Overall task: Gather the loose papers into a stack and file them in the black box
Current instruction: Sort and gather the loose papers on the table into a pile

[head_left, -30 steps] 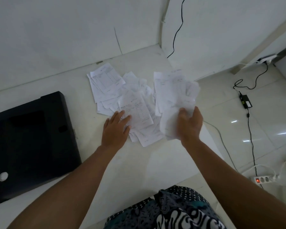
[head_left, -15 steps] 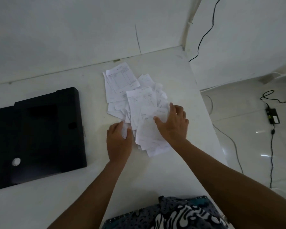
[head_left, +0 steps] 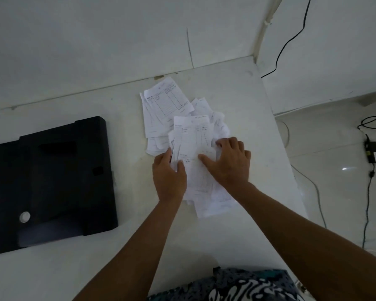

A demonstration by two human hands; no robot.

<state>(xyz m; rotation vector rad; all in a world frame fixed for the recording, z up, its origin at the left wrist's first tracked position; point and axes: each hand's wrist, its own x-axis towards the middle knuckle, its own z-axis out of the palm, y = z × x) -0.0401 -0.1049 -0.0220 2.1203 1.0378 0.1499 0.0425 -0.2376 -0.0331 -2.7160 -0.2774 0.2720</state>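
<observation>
Since the earlier frames, the sheets once lifted in the right hand (head_left: 230, 161) have been laid back on the pile, and both hands are now closed in on its near end. The loose papers (head_left: 191, 135) are spread in an overlapping heap on the white table (head_left: 237, 88), right of the black box (head_left: 50, 181), which lies well apart from them and has no paper in it. The left hand (head_left: 168, 174) is set at the heap's left edge, its curled fingers and thumb pinching some sheets; the right hand is pressed flat on top, fingers spread and fairly straight. This hold is judged to serve squaring: one side is pinned while the other is drawn inward. Far sheets are not yet gathered, so stacking is judged barely begun. Printed tables and form headings are seen on the papers, but no word can be read. A pale round mark (head_left: 24, 217) is seen on the box.
</observation>
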